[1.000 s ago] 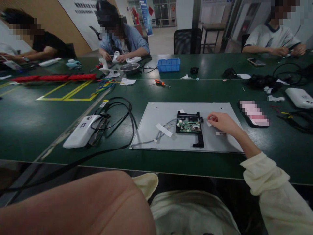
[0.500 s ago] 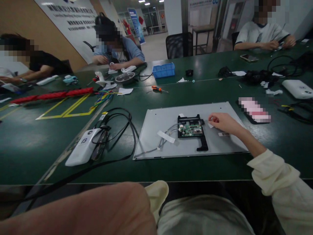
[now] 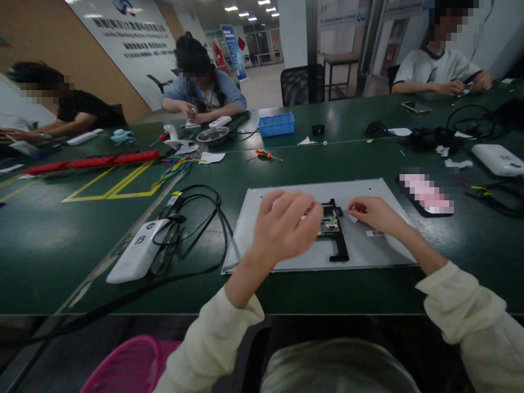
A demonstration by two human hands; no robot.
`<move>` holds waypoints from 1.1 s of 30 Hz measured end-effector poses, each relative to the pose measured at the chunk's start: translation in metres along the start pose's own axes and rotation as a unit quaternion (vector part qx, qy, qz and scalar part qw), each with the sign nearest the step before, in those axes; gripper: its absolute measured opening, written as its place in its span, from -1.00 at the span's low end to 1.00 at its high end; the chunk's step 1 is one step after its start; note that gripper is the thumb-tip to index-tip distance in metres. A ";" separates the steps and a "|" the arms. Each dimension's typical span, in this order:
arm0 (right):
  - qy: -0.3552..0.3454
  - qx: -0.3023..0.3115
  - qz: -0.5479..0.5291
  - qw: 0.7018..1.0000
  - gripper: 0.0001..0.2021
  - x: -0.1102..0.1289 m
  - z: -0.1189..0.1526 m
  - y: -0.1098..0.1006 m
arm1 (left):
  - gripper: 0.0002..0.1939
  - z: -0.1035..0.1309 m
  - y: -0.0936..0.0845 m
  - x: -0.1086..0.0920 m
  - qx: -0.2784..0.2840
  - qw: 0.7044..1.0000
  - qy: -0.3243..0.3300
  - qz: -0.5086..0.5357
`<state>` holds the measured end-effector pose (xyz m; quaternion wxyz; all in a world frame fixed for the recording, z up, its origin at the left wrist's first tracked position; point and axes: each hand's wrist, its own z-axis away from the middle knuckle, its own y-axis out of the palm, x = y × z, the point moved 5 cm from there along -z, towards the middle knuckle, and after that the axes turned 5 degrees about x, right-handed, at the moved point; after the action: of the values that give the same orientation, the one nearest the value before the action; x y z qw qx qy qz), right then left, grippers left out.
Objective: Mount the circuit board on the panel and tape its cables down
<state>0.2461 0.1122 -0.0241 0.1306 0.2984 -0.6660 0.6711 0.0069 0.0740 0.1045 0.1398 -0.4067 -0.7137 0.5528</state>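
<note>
- Green tabletop (image 3: 184,295) spans the room from side to side, with yellow lines (image 3: 126,183) marked on its left part and an empty black chair (image 3: 302,86) beyond its far edge.
- Three people sit around it: one in black (image 3: 88,109) at the left, one in a blue shirt (image 3: 229,93) across the table, and one in a white T-shirt (image 3: 426,71) at the far right.
- Flat on the table before the wearer lies a pale grey panel (image 3: 376,256), bearing a black frame (image 3: 339,245) with a green circuit board (image 3: 329,226) in it.
- Left hand (image 3: 284,226) is raised over the left part of the panel, back of the hand showing, fingers bent and close together; it hides part of the frame and board. Whether it holds anything, I cannot tell.
- Right hand (image 3: 374,213) is just right of the frame, thumb and fingertips pinched together on a small white piece (image 3: 352,218).
- Near the right wrist, a small label (image 3: 374,233) lies on the panel.
- Right of the panel is a phone (image 3: 426,194) with a pink surface; left of it, a white device (image 3: 137,251) marked "B" lies beside looped black cables (image 3: 219,204).
- Farther back are an orange-handled screwdriver (image 3: 264,154), a blue basket (image 3: 275,125) and a metal bowl (image 3: 212,135).
- Below the near edge, a pink basket (image 3: 131,365) shows.
</note>
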 end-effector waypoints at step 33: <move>-0.055 -0.022 0.031 0.998 -0.84 0.010 -0.003 0.001 | -0.72 -0.052 0.113 0.097 0.084 0.986 -0.118 -0.087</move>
<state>0.2366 0.1122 -0.0189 0.0789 0.3112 -0.6958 0.6424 0.0276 0.1872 -0.0037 0.1364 -0.2616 -0.7088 0.6407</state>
